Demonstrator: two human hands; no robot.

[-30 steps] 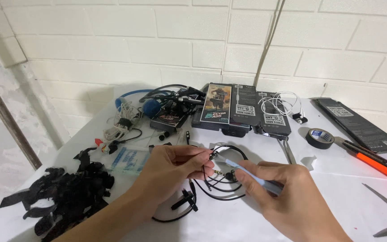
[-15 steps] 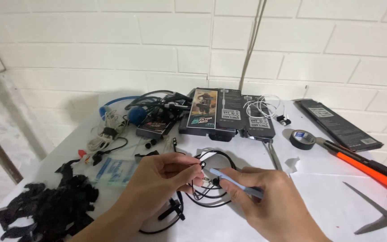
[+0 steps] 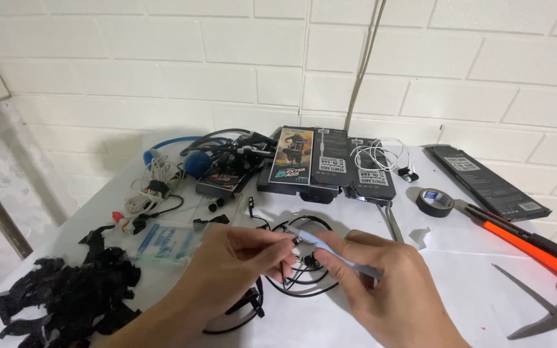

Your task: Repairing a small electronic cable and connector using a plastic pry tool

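Head view: the left hand (image 3: 233, 258) is pinching a black earphone cable (image 3: 298, 274), the right hand (image 3: 381, 283) is pinching a grey tool (image 3: 333, 253) against its end; the work is seeming unfinished, before the black boxes (image 3: 327, 164).

Glossy black tape roll (image 3: 434, 202), metal scissors (image 3: 545, 310)

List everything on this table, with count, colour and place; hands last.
table: one, white, under everything
black cable: one, coiled, centre, beneath the hands
pale blue tool: one, centre, in the right hand
flat boxes: about three, dark, back centre
long flat box: one, black, back right
white earphones: one set, on the boxes
tape roll: one, black, right
utility knife: one, orange and black, right
scissors: one, grey, lower right
black scraps: a pile, lower left
left hand: pinching the cable end
right hand: gripping the tool
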